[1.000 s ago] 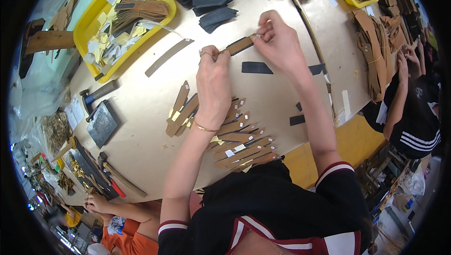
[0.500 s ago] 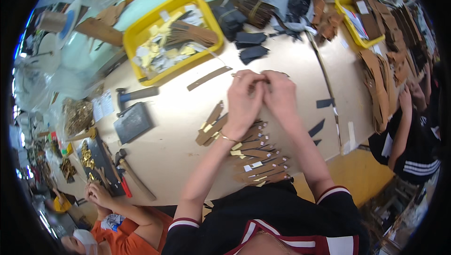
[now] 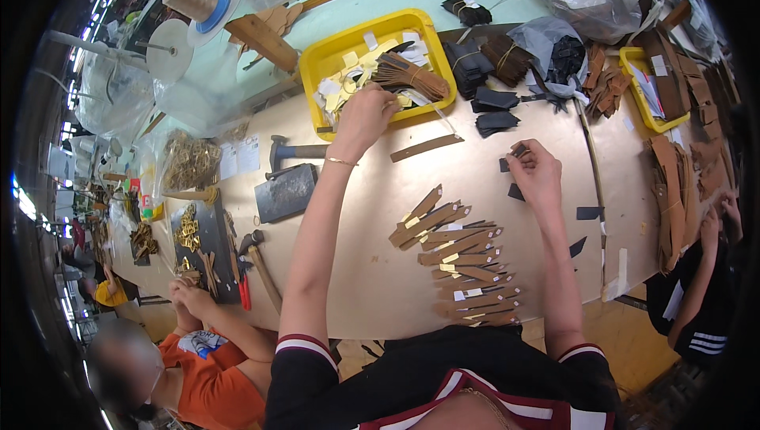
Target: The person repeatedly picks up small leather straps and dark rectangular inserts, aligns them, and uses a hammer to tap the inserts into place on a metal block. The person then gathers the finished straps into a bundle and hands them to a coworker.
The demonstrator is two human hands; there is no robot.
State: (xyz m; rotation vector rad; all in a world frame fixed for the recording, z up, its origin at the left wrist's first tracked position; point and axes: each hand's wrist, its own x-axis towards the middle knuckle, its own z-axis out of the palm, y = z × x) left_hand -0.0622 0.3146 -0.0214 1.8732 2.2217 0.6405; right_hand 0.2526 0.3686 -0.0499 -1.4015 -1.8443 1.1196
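Observation:
My left hand (image 3: pixel 366 121) reaches over the near rim of a yellow tray (image 3: pixel 311 85), fingers curled by its paper scraps; whatever they may hold is hidden. A rubber-banded bundle of brown leather strips (image 3: pixel 412 78) lies in the tray beyond my fingertips. My right hand (image 3: pixel 538 175), over the table to the right, pinches a small brown leather piece (image 3: pixel 519 150) between thumb and fingers. On the table between my forearms, brown leather strips (image 3: pixel 467 260) with white and pale yellow tabs overlap in a fanned row. One loose brown strip (image 3: pixel 426 148) lies just below the tray.
Left on the table are a hammer (image 3: pixel 294 152), a dark metal block (image 3: pixel 285 192) and another hammer (image 3: pixel 261 260). Black leather pieces (image 3: pixel 495 112) lie right of the tray. A co-worker in orange (image 3: pixel 214 382) sits at left; another person's arm (image 3: pixel 697 275) shows at right.
My hands, together over the middle of the table before, have parted. The left has gone to the yellow tray, the right off to the right with the leather piece. The whole view has shifted.

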